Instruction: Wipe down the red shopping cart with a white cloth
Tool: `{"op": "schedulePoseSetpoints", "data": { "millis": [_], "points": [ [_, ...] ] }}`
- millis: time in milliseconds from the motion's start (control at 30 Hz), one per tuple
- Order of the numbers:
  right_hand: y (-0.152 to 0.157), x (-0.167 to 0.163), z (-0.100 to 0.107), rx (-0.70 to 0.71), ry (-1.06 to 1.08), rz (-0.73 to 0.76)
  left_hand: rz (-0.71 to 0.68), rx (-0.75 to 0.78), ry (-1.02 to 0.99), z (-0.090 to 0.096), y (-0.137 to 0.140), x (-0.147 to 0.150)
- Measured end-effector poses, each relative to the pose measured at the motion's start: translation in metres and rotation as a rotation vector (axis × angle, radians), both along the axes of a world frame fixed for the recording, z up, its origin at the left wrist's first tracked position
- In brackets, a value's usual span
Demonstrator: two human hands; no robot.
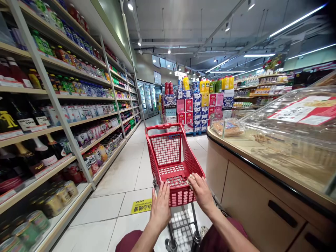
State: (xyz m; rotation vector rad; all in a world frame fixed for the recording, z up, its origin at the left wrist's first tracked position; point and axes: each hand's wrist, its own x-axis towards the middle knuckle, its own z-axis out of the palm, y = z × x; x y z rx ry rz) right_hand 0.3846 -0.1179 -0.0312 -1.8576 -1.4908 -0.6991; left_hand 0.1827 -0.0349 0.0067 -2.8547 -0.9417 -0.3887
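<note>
A red plastic shopping cart (181, 196) with grid walls stands right in front of me, its basket holding nothing that I can see. My left hand (160, 205) is at the cart's near left corner, fingers stretched out and close together. Over the near right rim lies my right hand (202, 192), its fingers bent down. A pale crumpled piece (190, 184), like a wipe, shows under those fingertips, between them and the rim. The cart's red handle bar (165, 126) is at the far end.
Drink shelves (86, 94) line the left side. On the right runs a counter (244, 196) with clear plastic food boxes (296, 115). Stacked drink cartons (189, 112) stand ahead, glass-door fridges (148, 96) behind them. A yellow wet-floor sticker (141, 206) marks the tiles.
</note>
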Motion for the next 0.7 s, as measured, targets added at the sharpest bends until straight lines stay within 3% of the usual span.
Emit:
{"op": "schedulePoseSetpoints", "data": {
  "millis": [100, 200, 267, 333, 400, 467, 600, 700],
  "points": [
    [-0.003, 0.022, 0.005, 0.0, 0.068, -0.049, -0.002, -0.002, 0.008, -0.001, -0.001, 0.003],
    [0.007, 0.009, 0.001, 0.108, 0.181, -0.18, 0.003, -0.008, -0.001, -0.005, -0.004, 0.008],
    [0.017, -0.014, -0.006, 0.138, 0.172, -0.13, 0.015, -0.006, -0.003, -0.007, -0.005, 0.01],
    [0.023, -0.032, -0.01, 0.111, 0.097, 0.016, 0.017, 0.006, 0.004, -0.008, -0.004, 0.009],
    [0.021, -0.032, -0.009, 0.066, 0.029, 0.135, 0.004, 0.02, 0.016, -0.007, -0.002, 0.006],
    [0.012, -0.014, -0.005, 0.046, 0.043, 0.1, -0.012, 0.03, 0.029, -0.006, -0.001, 0.003],
    [-0.002, 0.008, -0.001, 0.05, 0.207, -0.162, 0.01, 0.033, 0.043, -0.005, -0.002, 0.002],
    [0.003, -0.011, -0.006, 0.025, 0.152, -0.004, 0.021, 0.033, 0.039, -0.007, -0.003, 0.003]
  ]
}}
